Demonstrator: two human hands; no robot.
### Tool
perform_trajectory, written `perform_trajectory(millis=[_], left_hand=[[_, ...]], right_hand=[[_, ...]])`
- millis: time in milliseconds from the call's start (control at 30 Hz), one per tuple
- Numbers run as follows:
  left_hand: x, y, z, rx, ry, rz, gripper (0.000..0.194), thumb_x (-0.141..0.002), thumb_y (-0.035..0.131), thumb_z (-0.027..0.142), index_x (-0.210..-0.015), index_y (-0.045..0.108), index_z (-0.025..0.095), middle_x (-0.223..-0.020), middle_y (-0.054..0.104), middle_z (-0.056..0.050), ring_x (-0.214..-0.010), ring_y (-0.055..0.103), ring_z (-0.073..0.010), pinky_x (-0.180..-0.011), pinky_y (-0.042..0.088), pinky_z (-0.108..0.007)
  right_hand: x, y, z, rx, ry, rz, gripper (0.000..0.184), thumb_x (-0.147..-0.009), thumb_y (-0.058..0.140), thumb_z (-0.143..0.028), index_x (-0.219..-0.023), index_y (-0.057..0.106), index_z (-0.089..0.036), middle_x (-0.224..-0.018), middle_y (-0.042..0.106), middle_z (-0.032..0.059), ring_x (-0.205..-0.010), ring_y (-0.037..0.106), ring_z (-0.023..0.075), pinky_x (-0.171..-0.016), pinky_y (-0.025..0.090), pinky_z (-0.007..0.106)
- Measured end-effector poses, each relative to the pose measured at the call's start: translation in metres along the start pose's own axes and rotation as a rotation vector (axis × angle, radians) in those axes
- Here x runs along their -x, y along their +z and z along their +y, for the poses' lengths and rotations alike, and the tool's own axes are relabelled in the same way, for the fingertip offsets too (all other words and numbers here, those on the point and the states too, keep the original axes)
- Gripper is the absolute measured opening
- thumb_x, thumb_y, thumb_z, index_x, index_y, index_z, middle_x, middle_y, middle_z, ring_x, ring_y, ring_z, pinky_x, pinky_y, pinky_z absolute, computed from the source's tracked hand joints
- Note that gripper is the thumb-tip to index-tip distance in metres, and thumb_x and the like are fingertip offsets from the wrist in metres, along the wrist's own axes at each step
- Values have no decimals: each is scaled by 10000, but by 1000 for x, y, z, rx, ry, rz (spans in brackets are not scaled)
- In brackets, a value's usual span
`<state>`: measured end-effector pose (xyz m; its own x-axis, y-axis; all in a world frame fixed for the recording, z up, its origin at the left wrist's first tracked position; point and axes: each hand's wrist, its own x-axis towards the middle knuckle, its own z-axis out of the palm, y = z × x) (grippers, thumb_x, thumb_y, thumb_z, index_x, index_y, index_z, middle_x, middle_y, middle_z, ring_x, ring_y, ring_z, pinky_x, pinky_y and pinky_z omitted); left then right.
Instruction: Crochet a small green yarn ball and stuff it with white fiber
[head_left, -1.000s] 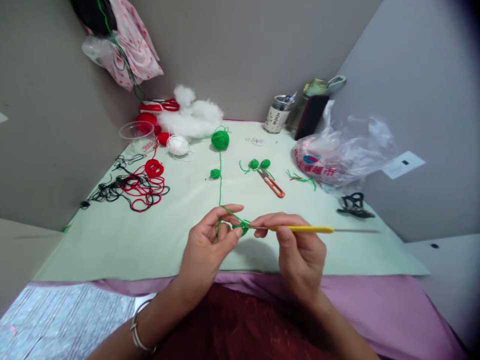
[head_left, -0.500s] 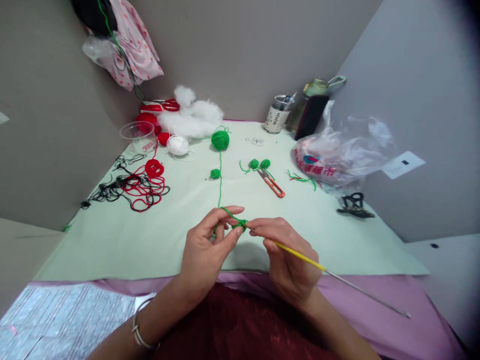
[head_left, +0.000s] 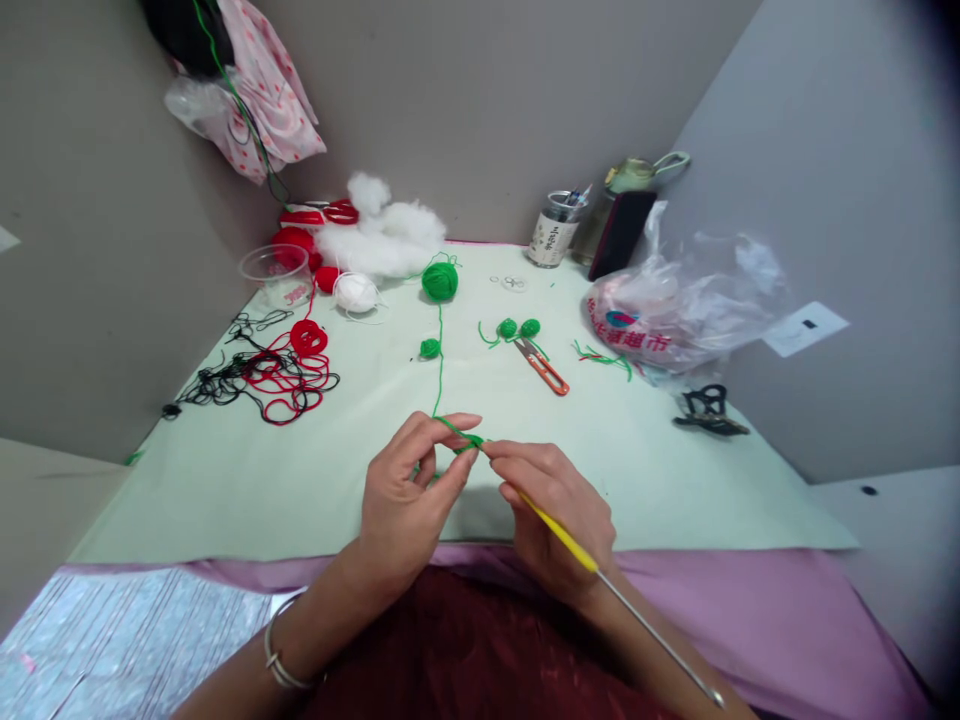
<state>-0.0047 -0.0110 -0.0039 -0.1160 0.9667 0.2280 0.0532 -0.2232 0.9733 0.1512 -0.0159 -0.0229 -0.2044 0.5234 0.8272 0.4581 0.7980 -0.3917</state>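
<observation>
My left hand (head_left: 411,490) pinches a small piece of green crochet work (head_left: 469,443) between thumb and fingers, with yarn passing over the index finger. In my right hand (head_left: 559,510) is a crochet hook (head_left: 561,535) with a yellow grip and a long metal shaft slanting down to the right. Its tip meets the green work, though the exact stitch is too small to make out. From the left hand a green strand runs up past a small green piece (head_left: 430,348) to a green yarn ball (head_left: 440,282).
Orange thread snips (head_left: 546,370) lie beside two small green balls (head_left: 519,328). Tangled black and red yarn (head_left: 277,375) spreads at left, below white stuffing (head_left: 382,235). A plastic bag (head_left: 637,310), a phone (head_left: 624,235) and a pen cup (head_left: 555,232) stand at back right; a black claw clip (head_left: 709,410) lies nearby.
My right hand has shifted slightly left and turned, so the hook's shaft now points more steeply down. The left hand and green work have moved a little left.
</observation>
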Motion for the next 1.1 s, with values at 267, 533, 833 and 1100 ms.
perform_trajectory(millis=[267, 533, 833, 1100], left_hand=[[1, 6, 1, 271, -186, -33, 226, -777, 829, 180, -994, 771, 203, -831, 699, 2, -717, 589, -105, -649, 458, -192], [-8, -4, 2, 726, -649, -257, 568, -783, 873, 236, -1319, 703, 158, -763, 614, 28, -626, 476, -61, -666, 427, -198], [-12, -12, 2, 584, -492, -264, 418, -759, 895, 273, -1162, 808, 208, -846, 607, 5, -684, 453, -73, -584, 361, -189], [-5, -6, -1, 442, -413, -282, 593, -831, 857, 309, -1380, 649, 228, -885, 652, 7, -799, 578, -107, -698, 419, -207]], right_hand=[[1, 4, 7, -103, 64, 74, 287, -1007, 568, -84, -1219, 707, -220, -1054, 768, 101, -951, 754, 210, -760, 634, 342], [7, -4, 4, 1, 14, 11, 444, -975, 605, -41, -1344, 691, -271, -1155, 755, 84, -1031, 732, 213, -823, 622, 347], [-9, -15, 3, -709, 617, 158, 206, -1055, 577, -228, -1026, 780, -250, -915, 743, 9, -749, 664, 131, -718, 546, 288], [-8, -7, 5, -699, 679, 79, 191, -1050, 604, -290, -1048, 795, -282, -976, 771, 16, -848, 671, 157, -803, 541, 318]])
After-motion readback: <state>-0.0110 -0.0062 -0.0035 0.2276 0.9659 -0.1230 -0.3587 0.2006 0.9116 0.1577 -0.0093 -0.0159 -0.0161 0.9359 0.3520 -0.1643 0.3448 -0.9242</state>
